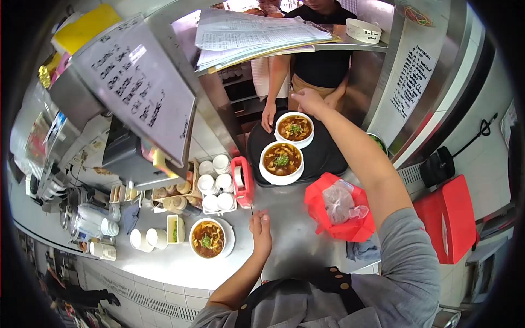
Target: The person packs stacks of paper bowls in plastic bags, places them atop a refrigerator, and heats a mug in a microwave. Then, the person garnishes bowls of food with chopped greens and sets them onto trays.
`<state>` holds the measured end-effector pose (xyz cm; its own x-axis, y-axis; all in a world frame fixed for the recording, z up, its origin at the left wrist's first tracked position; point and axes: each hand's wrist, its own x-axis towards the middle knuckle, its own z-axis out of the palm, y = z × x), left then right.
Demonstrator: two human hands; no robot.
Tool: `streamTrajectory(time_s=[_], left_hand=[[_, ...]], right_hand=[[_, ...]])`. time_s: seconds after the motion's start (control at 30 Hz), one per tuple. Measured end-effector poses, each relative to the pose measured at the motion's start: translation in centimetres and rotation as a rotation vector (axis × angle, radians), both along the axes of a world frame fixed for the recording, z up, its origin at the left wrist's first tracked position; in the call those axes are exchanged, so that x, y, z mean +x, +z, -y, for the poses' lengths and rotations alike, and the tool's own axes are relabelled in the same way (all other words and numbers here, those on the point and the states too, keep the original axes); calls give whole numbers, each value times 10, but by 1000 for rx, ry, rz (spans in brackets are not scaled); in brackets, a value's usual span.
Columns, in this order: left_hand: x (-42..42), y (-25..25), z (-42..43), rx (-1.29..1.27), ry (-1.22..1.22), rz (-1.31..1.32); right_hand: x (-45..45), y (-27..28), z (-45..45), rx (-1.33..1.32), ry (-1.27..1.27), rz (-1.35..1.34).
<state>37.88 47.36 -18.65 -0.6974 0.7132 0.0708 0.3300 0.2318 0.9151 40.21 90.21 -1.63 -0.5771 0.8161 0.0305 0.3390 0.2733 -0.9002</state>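
My right hand [309, 102] is stretched out over the far edge of a black tray [322, 156], near the co-worker's hand; what its closed fingers hold, if anything, is too small to make out. Two white bowls of brown soup with green garnish, a far one [295, 128] and a nearer one [281, 159], stand on the tray. My left hand [261, 227] hovers empty over the steel counter [284, 218], fingers apart. To its left a third soup bowl [208, 239] rests on a white saucer.
A person in black [321, 65] stands behind the tray, one hand [268, 116] at its rim. A red bag [339, 208] with a clear plastic bag inside is at the right. White cups [216, 183], a red holder [241, 180] and a garnish container [175, 229] stand left.
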Motion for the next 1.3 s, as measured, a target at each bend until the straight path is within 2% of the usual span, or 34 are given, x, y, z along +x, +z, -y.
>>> streamTrajectory(time_s=[0.03, 0.07, 0.1, 0.13, 0.17, 0.3, 0.33, 0.43, 0.57, 0.67, 0.8, 0.93, 1.0, 1.13, 1.2, 1.3], left_hand=[[2, -8, 16, 27, 0, 102], [5, -12, 30, 51, 1, 208], [10, 0, 41, 43, 12, 217], [16, 12, 54, 71, -29, 365], [22, 21, 65, 101, -67, 515], [32, 8, 99, 48, -20, 580], [36, 7, 105, 49, 14, 616], [40, -2, 119, 36, 83, 726], [43, -7, 127, 42, 98, 750], [43, -6, 126, 59, 112, 760], [41, -11, 128, 60, 89, 762], [39, -11, 125, 45, 65, 752], [40, -9, 122, 42, 54, 749], [42, -6, 113, 34, 39, 745], [42, -3, 110, 32, 46, 757], [42, -4, 106, 12, 32, 776]], right_hand=[[2, 6, 0, 45, 8, 129], [0, 7, -3, 42, 17, 134], [-4, 2, -4, 255, -116, 218], [-7, -6, -4, 466, -243, 303], [-1, 10, 5, 314, -194, 379], [-5, 9, 20, 254, -336, 486], [1, 14, 26, 212, -301, 516], [-1, -18, -5, 242, -308, 529], [24, -12, 5, 275, -247, 558], [37, -21, 3, 110, -248, 510], [57, -30, 10, -173, -221, 198], [82, -31, 6, -63, -238, 305], [93, -34, 11, -59, -249, 190], [110, -40, 14, -3, -286, 203], [124, -37, 28, -71, -130, 171], [144, -35, 75, -121, -120, 34]])
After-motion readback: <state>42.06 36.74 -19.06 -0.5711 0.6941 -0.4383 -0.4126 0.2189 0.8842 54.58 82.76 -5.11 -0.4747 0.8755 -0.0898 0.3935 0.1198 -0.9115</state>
